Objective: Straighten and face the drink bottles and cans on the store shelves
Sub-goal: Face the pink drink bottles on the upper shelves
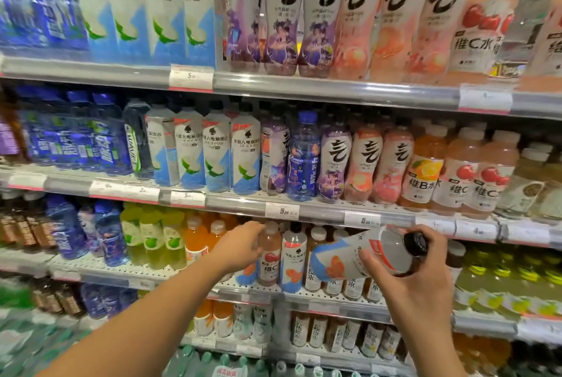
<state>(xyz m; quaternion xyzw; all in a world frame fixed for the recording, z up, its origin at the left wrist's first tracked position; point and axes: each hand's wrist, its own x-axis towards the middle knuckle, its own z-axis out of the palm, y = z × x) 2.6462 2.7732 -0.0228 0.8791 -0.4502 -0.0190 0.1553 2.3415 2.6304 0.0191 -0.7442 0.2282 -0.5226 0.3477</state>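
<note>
My right hand (pixel 404 267) grips a black-capped bottle with a blue, white and orange label (pixel 349 258), held on its side in front of the third shelf, cap pointing right. My left hand (pixel 240 244) reaches into that same shelf and closes round a pink bottle with a white cap (pixel 270 258) standing in the front row. Right of it stands an upright bottle with the same blue and orange label (pixel 292 261). Beige-labelled bottles (pixel 313 273) stand behind the tilted bottle, partly hidden by it.
Shelves of drinks fill the view: green bottles (pixel 152 240) and blue bottles (pixel 106 230) left of my left hand, yellow-green bottles (pixel 501 270) at the right. The shelf rail with price tags (pixel 281 211) runs just above both hands. Lower shelves hold more bottles.
</note>
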